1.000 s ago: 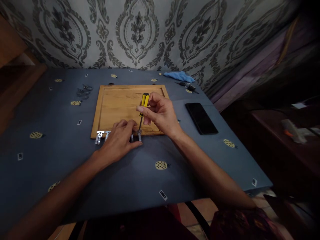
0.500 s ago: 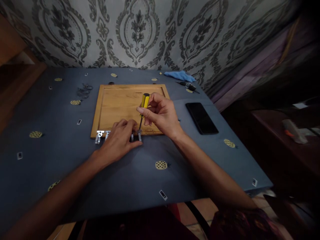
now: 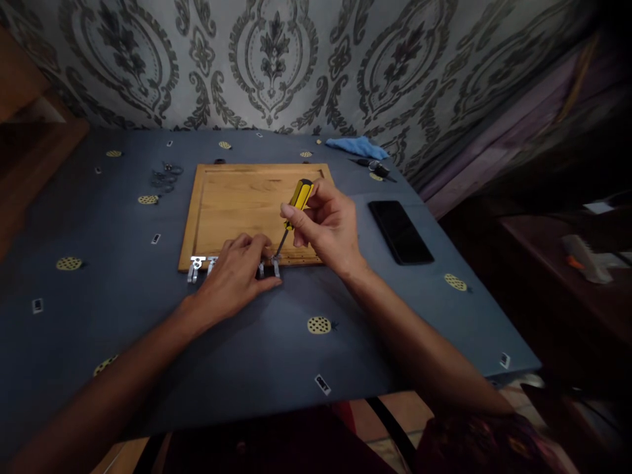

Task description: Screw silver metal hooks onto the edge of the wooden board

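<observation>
A framed wooden board [image 3: 237, 204] lies flat, with silver metal hooks [image 3: 196, 268] along its near edge. My left hand [image 3: 237, 273] rests over that edge, fingers bent on top and thumb in front, steadying the board and hiding part of the row. Between its thumb and forefinger shows another hook [image 3: 276, 266]. My right hand [image 3: 328, 224] is closed around a yellow and black screwdriver [image 3: 300, 196], pinched between thumb and fingers. Its shaft slants down left, the tip at the top of that hook. Whether a screw sits under the tip I cannot make out.
A black phone [image 3: 401, 232] lies right of the board. Behind it are a dark tool-like object [image 3: 378, 169] and a blue cloth [image 3: 357, 147]. Several small metal pieces [image 3: 166, 176] lie at the back left. The patterned tablecloth [image 3: 222, 375] runs up to a papered wall [image 3: 271, 59].
The screwdriver's handle has tilted further right, as my right hand shifted slightly right. Its tip stays at the same hook. My left hand has hardly moved.
</observation>
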Demonstrator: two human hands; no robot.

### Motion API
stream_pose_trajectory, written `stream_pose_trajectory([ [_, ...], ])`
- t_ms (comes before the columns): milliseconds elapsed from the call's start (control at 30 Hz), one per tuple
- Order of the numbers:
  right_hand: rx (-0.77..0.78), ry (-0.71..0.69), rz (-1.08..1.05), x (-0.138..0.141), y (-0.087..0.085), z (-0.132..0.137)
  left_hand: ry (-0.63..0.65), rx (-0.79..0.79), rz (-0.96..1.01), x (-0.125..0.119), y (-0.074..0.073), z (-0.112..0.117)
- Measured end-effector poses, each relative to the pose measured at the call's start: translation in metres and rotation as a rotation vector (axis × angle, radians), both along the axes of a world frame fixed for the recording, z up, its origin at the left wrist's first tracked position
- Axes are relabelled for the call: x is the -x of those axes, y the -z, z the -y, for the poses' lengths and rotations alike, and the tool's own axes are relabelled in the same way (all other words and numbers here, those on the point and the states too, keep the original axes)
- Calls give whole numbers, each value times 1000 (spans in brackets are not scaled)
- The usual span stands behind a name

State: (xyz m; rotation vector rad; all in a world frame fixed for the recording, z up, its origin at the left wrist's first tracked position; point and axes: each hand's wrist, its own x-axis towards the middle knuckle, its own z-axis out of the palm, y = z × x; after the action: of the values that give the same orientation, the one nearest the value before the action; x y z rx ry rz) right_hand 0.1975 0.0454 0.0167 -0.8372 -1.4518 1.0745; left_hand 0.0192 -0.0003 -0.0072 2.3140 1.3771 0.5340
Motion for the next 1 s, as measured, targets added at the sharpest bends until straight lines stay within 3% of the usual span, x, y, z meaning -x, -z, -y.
stream_pose_trajectory([
  [300, 10, -29, -10, -1, 1, 0, -4, 14, -13, 0, -1, 0],
  [500, -16, -148, 90, -8, -7, 0, -6, 28, -20, 0, -2, -1],
  [700, 14, -103, 33, -3, -5, 3, 1, -4, -14, -1, -2, -1],
  [833, 20, -146, -36, 1, -6, 5, 1, 10, -16, -2, -2, -1],
  [1000, -11, -186, 27, -2, -9, 4, -2, 31, -20, -1, -3, -1],
])
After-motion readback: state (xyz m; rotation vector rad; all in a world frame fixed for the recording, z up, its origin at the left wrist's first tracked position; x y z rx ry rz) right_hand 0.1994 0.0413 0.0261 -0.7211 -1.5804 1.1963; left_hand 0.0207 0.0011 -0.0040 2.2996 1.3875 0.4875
